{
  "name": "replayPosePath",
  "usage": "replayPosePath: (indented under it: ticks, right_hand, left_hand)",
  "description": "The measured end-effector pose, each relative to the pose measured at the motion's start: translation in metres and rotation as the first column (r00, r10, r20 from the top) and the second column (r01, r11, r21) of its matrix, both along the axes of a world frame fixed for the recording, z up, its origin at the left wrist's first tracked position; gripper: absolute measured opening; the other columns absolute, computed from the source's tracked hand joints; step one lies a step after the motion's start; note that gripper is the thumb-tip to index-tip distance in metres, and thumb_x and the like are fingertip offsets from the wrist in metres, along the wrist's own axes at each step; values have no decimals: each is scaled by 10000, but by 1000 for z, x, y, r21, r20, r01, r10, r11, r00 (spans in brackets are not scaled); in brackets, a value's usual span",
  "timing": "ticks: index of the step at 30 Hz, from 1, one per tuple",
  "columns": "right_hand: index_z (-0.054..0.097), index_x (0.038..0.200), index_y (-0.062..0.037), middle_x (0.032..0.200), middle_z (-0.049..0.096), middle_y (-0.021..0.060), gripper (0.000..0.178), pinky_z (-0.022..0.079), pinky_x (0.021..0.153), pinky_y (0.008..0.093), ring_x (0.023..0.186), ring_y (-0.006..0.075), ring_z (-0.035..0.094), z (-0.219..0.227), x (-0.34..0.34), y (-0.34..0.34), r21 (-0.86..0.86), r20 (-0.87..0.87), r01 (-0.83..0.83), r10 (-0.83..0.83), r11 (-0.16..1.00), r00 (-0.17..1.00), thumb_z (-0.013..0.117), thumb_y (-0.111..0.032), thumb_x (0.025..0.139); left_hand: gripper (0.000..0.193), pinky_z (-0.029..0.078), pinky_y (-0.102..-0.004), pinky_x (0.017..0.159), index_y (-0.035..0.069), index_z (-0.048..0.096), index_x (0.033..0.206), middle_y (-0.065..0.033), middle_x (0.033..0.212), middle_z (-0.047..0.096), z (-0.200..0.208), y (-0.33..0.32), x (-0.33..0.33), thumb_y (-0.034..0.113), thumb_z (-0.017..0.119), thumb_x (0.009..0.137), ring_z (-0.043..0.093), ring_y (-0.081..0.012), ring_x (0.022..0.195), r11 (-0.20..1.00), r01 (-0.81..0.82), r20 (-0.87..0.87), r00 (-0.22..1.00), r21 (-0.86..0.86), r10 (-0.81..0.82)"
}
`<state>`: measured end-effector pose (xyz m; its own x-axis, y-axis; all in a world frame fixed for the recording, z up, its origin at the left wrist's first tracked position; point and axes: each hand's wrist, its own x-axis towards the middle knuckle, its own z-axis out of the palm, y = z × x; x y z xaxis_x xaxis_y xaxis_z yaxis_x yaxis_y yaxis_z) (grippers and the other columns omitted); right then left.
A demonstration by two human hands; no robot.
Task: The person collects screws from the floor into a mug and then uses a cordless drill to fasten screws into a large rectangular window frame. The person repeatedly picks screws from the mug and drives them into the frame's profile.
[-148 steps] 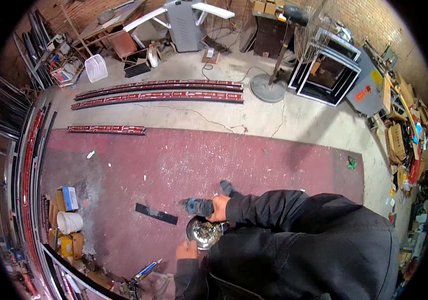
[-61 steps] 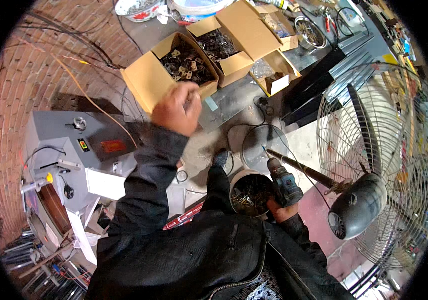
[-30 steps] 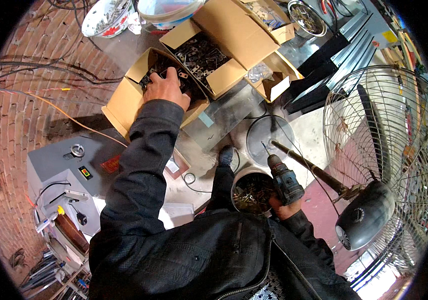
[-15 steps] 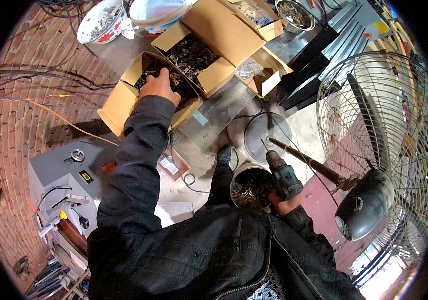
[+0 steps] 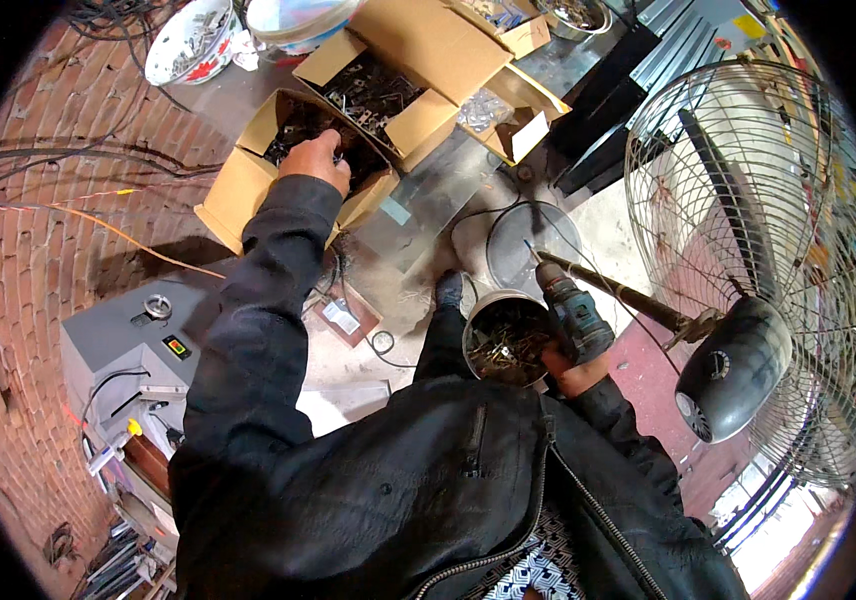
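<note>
My left hand (image 5: pixel 314 160) is down in an open cardboard box (image 5: pixel 231 205) of small dark metal parts (image 5: pixel 298 125). Its fingers curl inward, and whatever is between them is too dark to make out. Low on the right, my right hand (image 5: pixel 584 376) grips a cordless drill (image 5: pixel 576 312), its thin bit pointing away from me. Right beside that hand stands a round bucket (image 5: pixel 471 325) holding many small brownish metal pieces (image 5: pixel 510 345). A second cardboard box (image 5: pixel 426 125), also with dark metal parts inside, adjoins the first.
A large caged fan (image 5: pixel 738 375) on a pole fills the right side. Behind the boxes are a patterned basin (image 5: pixel 218 62) and a smaller carton (image 5: pixel 528 140). A grey machine (image 5: pixel 113 320) stands left by a brick wall (image 5: pixel 38 260). Cables cross the floor.
My left hand stays in the box, its fingers and thumb drawn closer together. The drill remains in my right hand over the bucket's side. The whole view has shifted slightly.
</note>
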<state>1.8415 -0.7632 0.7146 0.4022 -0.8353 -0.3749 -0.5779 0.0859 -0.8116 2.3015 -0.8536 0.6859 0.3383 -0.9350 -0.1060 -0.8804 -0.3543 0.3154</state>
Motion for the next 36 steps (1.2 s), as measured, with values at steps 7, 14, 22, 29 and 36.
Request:
replayPosePath:
  ticks: [7,14,22,29,36]
  right_hand:
    - [607,1333,-2,1208,660,158,588,505,905,348,1057,287,624,13,12,-11,-165,210,24,12,986,978,604,27,746]
    - [655,1190,-30,951,647,85,408,505,738,345,826,218,596,-6,0,-2,-268,68,34,-16,963,998,628,-16,783]
    - [662,1151,-41,924,640,75,385,503,724,339,815,185,596,-9,-2,0,-77,-22,91,-93,993,995,649,2,768]
    - [662,1150,-48,928,650,38,391,500,714,318,801,149,589,-11,12,-6,-29,69,89,-87,996,994,642,27,767]
    - [660,1135,-41,969,679,56,354,522,765,337,863,186,634,-13,18,-2,77,166,152,-163,985,972,679,-8,783]
  left_hand:
    - [179,562,-454,740,138,728,1027,-194,867,729,-1,11,15,254,743,892,729,-363,816,956,-2,-17,1000,-293,-3]
    - [185,567,-275,565,85,739,1072,-13,824,674,24,20,6,233,746,961,644,-96,679,925,-364,-657,724,-106,210]
    - [190,608,-278,603,50,700,1088,-27,876,688,57,56,-67,199,741,976,652,-95,735,923,-356,-809,580,-146,96]
    - [179,585,-266,643,39,695,1094,-55,938,716,81,89,-149,181,720,986,664,-86,770,999,24,-861,508,-22,-31]
    - [237,546,-372,840,17,717,1117,-153,1035,704,54,108,-190,115,752,905,699,-311,969,869,437,-725,517,-233,-455]
